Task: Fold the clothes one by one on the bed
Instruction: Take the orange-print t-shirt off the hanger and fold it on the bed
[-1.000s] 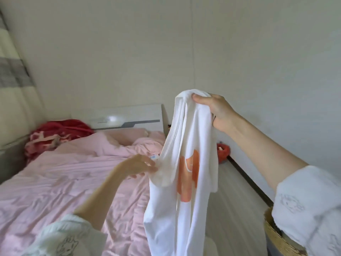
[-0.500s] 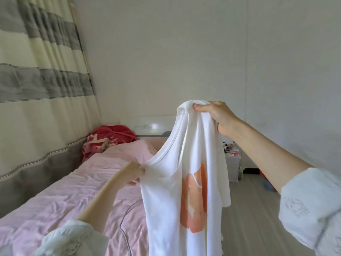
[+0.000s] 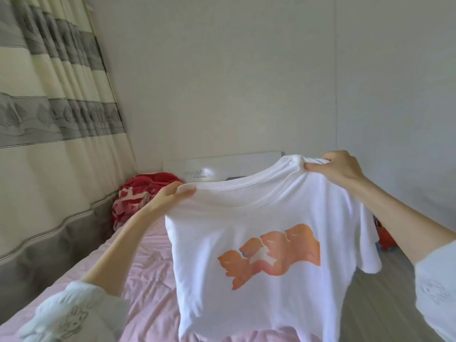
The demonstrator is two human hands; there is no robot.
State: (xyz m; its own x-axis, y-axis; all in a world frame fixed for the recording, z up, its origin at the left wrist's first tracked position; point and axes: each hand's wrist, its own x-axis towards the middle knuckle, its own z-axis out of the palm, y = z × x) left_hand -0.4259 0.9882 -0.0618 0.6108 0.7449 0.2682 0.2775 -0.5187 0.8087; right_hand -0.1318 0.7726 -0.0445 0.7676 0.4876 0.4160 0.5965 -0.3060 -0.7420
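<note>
**White T-shirt held up by both shoulders above the bed**

The white T-shirt (image 3: 259, 287) hung in the air between the two hands, spread wide so that its orange print (image 3: 271, 253) faced the camera. The left hand (image 3: 170, 196) pinched the shoulder seam on its side, thumb lying on the front of the cloth and the other fingers curled behind it. The right hand (image 3: 338, 166) gripped the opposite shoulder a little higher, its fingers curled over the bunched fabric at the top. The collar sagged in a shallow curve between the two grips, and the shirt tilted down toward the left hand. One short sleeve drooped below the right wrist; the other sleeve could not be made out beneath the left hand.

Under and to the left of the hands lay the bed (image 3: 148, 280), covered with a wrinkled pink sheet; the shirt's hem hung close over it, though whether it touched could not be told. Beyond the left hand, at the far end of the bed, sat a crumpled red blanket (image 3: 138, 193). A white headboard (image 3: 229, 166) showed behind the collar. Left of the left arm hung a cream and grey striped curtain (image 3: 49, 119). Below the right arm was a grey plank floor (image 3: 382, 304), with a red object (image 3: 385, 238) partly hidden behind the sleeve.
</note>
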